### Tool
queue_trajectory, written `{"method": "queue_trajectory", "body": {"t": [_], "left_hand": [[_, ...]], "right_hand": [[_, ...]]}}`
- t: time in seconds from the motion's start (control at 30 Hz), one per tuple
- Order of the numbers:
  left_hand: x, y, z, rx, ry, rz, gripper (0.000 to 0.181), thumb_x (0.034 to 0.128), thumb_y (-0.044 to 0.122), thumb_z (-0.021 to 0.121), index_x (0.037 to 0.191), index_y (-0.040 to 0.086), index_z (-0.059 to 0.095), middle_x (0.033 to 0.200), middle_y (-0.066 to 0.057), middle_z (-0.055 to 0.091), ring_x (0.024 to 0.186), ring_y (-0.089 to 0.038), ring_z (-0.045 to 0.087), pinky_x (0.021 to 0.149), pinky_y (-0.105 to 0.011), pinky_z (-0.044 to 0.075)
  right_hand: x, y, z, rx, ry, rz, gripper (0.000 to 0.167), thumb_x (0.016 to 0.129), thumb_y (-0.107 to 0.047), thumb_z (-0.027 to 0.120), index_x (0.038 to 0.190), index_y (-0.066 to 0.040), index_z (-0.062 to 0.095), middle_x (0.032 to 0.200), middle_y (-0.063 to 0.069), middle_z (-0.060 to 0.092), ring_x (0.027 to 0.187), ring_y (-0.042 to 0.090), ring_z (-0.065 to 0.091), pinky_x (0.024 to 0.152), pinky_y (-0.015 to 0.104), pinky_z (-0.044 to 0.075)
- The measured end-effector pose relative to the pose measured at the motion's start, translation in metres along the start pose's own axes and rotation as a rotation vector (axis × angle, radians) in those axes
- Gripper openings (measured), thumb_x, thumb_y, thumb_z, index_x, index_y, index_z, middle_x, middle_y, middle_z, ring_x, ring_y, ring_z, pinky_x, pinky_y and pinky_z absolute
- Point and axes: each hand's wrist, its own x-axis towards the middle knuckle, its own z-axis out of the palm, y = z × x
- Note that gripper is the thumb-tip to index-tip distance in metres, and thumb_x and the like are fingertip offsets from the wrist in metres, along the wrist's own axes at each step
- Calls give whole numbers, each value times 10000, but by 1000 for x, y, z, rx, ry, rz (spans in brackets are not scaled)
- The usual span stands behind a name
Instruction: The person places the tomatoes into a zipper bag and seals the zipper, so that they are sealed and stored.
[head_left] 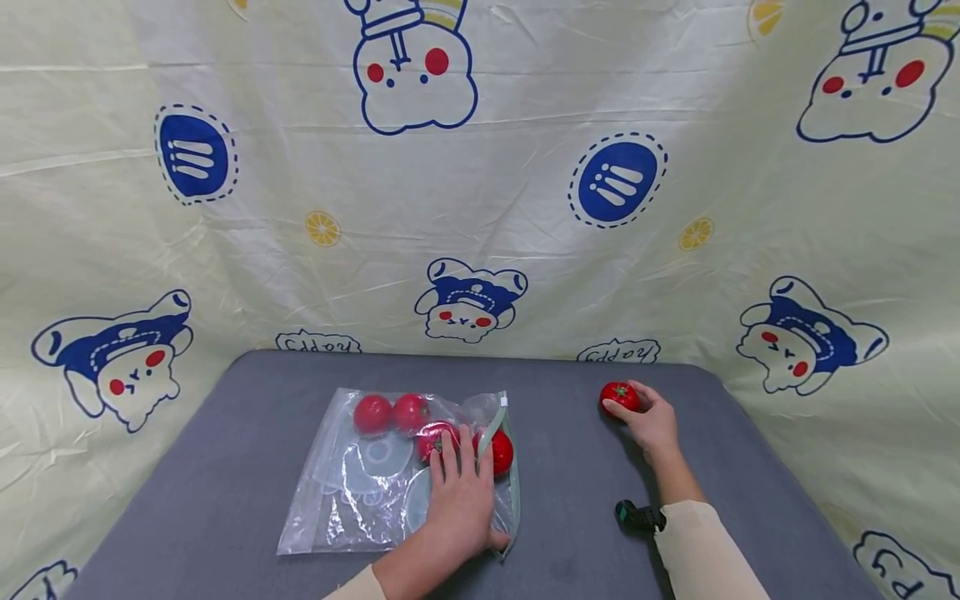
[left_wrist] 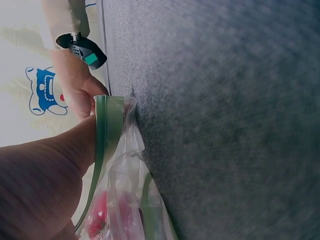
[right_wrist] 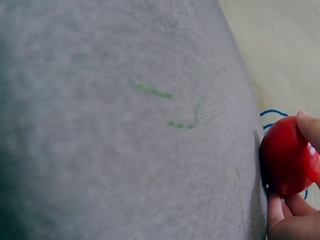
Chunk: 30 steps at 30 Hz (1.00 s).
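A clear plastic zip bag with a green zip strip lies flat, its mouth towards the right. Several red tomatoes are inside it, grouped along its far side; one tomato sits right by the mouth. My left hand rests on the bag with straight, spread fingers, and its thumb is at the mouth's near corner. Further right, near the table's far edge, my right hand holds a single tomato between thumb and fingers. That tomato appears to touch the table.
Both hands work over a grey cloth-covered table. A pale curtain with blue cartoon prints hangs behind it and at the sides. A black wrist device with a green patch is strapped on the right wrist.
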Motion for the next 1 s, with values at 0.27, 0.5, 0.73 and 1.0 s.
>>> {"method": "queue_trajectory", "body": {"t": [0.27, 0.5, 0.73, 1.0], "left_hand": [[0, 0, 1, -2, 14, 3, 1208, 607, 424, 964, 1585, 140, 315, 1710, -178, 126, 1565, -488, 77, 1241, -659, 186], [0, 0, 0, -3, 18, 6, 1229, 601, 423, 967, 1593, 134, 300, 1707, -179, 132, 1563, -488, 85, 1240, -658, 192], [-1, 1, -1, 13, 21, 0, 1231, 604, 446, 962, 1593, 129, 302, 1706, -180, 141, 1563, -489, 92, 1244, -654, 184], [-4, 2, -2, 40, 50, 3, 1231, 596, 499, 955, 1581, 111, 328, 1701, -197, 147, 1552, -499, 121, 1240, -654, 194]], "right_hand": [[-8, -2, -2, -7, -16, -5, 764, 930, -274, 770, 1572, -107, 389, 1563, 272, 431, 1414, 424, 404, 1136, 562, 437], [-12, -2, -5, 7, -23, 2, 777, 908, -312, 795, 1562, -132, 416, 1561, 251, 441, 1406, 415, 404, 1112, 551, 462], [-19, -4, -8, 18, -71, -15, 772, 914, -316, 787, 1561, -130, 411, 1582, 243, 412, 1415, 418, 396, 1110, 540, 454], [-29, -9, -9, -12, -102, -49, 766, 893, -325, 811, 1538, -129, 448, 1556, 243, 437, 1403, 394, 397, 1042, 472, 482]]}}
